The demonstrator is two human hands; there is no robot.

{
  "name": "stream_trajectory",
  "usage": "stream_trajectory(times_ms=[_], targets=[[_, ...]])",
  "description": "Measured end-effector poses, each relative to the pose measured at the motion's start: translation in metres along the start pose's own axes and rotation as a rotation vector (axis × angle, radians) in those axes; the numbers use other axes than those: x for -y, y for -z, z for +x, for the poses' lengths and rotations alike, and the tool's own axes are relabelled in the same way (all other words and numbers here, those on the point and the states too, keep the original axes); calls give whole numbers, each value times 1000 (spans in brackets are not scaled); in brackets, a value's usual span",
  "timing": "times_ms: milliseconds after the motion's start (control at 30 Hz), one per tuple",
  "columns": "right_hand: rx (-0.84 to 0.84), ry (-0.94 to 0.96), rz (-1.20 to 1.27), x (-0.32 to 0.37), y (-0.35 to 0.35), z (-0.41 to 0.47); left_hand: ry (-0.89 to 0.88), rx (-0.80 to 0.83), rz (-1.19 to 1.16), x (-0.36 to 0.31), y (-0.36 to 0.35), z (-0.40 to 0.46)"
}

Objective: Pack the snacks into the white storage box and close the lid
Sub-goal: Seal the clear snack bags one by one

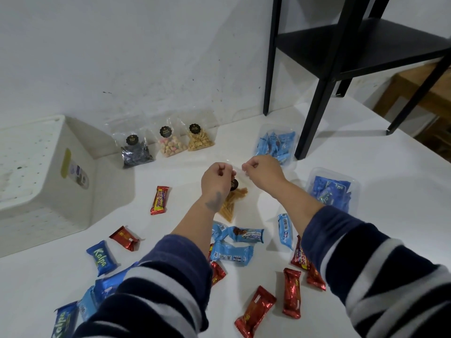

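My left hand point(216, 178) and my right hand point(262, 172) each pinch the top edge of a clear bag of yellow stick snacks point(230, 206), which hangs above the white table point(170, 252). The white storage box point(48, 172) lies to the left, with its perforated side up. Three clear snack bags point(168, 142) lean against the wall behind. Red wrapped bars point(291, 292), blue Kalpa packs point(101, 258) and light blue packets point(234, 242) lie scattered below my arms.
Two clear tubs of light blue packets point(277, 142) point(332, 189) stand to the right. A black shelf frame point(324, 69) stands on the table at the back right, its legs near the far tub. The table's right edge drops off beyond it.
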State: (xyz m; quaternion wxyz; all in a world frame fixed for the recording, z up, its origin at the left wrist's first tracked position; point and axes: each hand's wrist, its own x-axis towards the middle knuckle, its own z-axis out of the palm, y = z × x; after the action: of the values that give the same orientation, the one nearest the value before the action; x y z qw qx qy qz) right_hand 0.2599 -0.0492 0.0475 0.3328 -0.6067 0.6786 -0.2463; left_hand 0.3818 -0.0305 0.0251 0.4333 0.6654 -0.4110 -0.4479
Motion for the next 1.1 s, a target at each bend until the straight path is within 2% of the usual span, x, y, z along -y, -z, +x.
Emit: stream_trajectory(times_ms=[167,300,367,467,533,633,867,1100], targets=[[-2,-16,-121,6,-4,10,-6,-54,-28,-3,-3,-5],[14,100,-181,9,0,14,-349,-182,320,17,8,-6],[25,159,-176,11,3,18,-408,-129,536,35,19,-4],[18,206,-128,11,5,21,-305,62,609,56,33,-3],[-28,216,-83,7,1,16,-213,110,571,62,37,-5],[-156,189,65,-8,-17,-6,-184,84,564,60,36,-5],[-2,-26,330,-32,-62,-30,-180,4,588,56,33,-1],[51,30,212,-22,-67,27,-160,-69,506,40,21,39]])
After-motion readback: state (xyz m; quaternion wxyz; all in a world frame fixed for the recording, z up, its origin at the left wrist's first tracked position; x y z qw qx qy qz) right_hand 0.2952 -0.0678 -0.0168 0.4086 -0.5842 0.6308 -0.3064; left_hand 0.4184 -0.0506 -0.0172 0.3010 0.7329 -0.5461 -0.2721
